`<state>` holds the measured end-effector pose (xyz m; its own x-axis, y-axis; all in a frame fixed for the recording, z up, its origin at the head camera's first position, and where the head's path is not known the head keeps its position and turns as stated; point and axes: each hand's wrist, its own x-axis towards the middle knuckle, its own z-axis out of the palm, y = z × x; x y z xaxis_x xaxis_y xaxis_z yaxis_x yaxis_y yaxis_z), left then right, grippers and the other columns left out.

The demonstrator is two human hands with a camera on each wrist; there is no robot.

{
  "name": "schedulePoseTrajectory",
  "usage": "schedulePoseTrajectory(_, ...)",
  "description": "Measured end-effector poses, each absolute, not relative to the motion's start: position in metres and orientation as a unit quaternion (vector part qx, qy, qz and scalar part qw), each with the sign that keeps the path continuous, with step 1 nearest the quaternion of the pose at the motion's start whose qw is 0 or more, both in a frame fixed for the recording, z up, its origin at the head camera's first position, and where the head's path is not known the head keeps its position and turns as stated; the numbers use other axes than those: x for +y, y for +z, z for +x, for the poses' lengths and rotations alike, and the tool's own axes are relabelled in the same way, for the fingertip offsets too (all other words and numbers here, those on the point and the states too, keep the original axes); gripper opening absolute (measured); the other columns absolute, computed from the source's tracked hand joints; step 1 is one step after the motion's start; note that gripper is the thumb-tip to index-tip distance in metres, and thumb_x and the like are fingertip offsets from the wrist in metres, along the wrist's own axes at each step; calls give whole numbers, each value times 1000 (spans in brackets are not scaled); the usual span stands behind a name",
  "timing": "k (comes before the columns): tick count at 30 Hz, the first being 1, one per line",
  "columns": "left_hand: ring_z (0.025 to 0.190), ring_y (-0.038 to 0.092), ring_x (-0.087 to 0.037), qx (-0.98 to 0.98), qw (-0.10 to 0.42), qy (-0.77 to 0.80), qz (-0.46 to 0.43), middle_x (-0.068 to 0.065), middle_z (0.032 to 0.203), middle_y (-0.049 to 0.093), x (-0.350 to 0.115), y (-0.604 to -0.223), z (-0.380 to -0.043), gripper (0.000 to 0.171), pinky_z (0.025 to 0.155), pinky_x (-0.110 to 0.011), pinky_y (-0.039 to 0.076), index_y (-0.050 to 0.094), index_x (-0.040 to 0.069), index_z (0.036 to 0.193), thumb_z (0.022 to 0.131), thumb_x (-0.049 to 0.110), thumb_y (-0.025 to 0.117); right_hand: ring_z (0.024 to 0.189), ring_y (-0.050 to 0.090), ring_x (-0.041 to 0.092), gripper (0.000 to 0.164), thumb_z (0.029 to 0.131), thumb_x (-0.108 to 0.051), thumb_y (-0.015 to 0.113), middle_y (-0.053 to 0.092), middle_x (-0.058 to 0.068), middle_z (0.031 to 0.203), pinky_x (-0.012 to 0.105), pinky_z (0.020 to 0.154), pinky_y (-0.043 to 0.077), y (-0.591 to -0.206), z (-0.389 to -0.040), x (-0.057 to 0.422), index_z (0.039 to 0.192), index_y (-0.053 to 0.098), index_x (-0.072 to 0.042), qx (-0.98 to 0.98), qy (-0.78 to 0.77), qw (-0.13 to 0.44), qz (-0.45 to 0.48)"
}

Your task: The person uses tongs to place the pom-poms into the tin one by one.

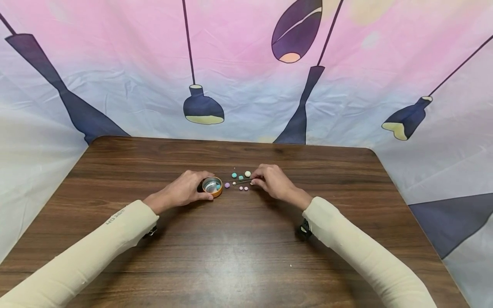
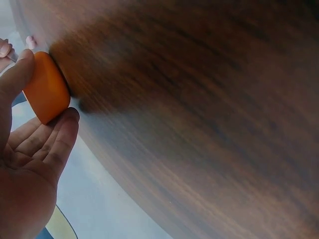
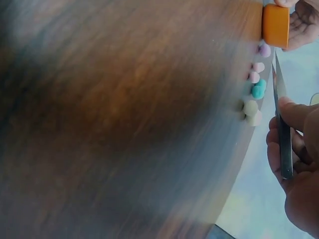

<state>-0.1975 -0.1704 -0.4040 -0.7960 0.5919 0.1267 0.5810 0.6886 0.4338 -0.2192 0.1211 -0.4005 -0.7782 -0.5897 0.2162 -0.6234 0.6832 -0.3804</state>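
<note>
My left hand (image 1: pixel 188 187) grips a small round orange tin (image 2: pixel 47 88) between thumb and fingers, and the tin stands on the table. Inside its silver interior lies a teal ball (image 1: pixel 218 187). My right hand (image 1: pixel 274 182) pinches metal tweezers (image 3: pixel 284 137) between thumb and fingers. Their slim tips point left toward the tin, slightly apart in the right wrist view. In the head view they overlap a tiny pale ball (image 1: pixel 234 183). A purple ball (image 1: pixel 227 185) sits just right of the tin.
More small balls are scattered near the tweezers: a teal ball (image 1: pixel 234 175), a cream ball (image 1: pixel 247 174) and small pink balls (image 1: pixel 246 188). The wooden table (image 1: pixel 231 256) has rounded far corners. A patterned cloth (image 1: pixel 239 64) hangs behind it.
</note>
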Motion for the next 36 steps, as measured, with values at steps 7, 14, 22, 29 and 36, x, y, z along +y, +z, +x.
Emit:
schedulePoseTrajectory(7, 100, 70, -29, 919, 15, 230, 320, -21, 115, 69, -171, -403, -198, 60, 81, -41, 58, 59, -7, 126, 81, 25, 82, 84, 67, 14, 15, 94, -17, 67, 71, 4, 96, 29, 75, 55, -404, -218, 118, 102, 76, -8, -919, 191, 51, 340)
schedulePoseTrajectory(14, 100, 70, -28, 918, 14, 232, 322, -21, 115, 69, -171, -403, -198, 60, 82, -41, 58, 59, -6, 126, 80, 25, 83, 83, 68, 14, 13, 94, -15, 67, 72, 4, 93, 29, 74, 56, -402, -218, 115, 99, 77, -8, -918, 193, 56, 342)
schedulePoseTrajectory(22, 100, 70, -28, 917, 12, 232, 325, -20, 115, 69, -173, -405, -198, 58, 82, -41, 58, 59, -6, 124, 81, 25, 82, 79, 66, 14, 12, 93, -14, 69, 73, 4, 91, 29, 72, 55, -396, -218, 114, 98, 77, -7, -915, 229, 55, 327)
schedulePoseTrajectory(29, 98, 71, -27, 920, 10, 228, 320, -19, 112, 71, -173, -405, -198, 59, 80, -41, 58, 59, -5, 125, 80, 25, 83, 73, 62, 9, 13, 92, -16, 69, 72, 2, 90, 24, 66, 51, -392, -213, 108, 99, 77, -8, -902, 274, 55, 328)
schedulePoseTrajectory(36, 97, 71, -27, 917, 5, 232, 326, -19, 110, 71, -173, -405, -198, 58, 80, -41, 58, 60, -6, 124, 80, 25, 83, 83, 66, 12, 15, 93, -18, 69, 73, 1, 95, 28, 72, 53, -393, -212, 102, 102, 77, -9, -908, 267, 36, 322)
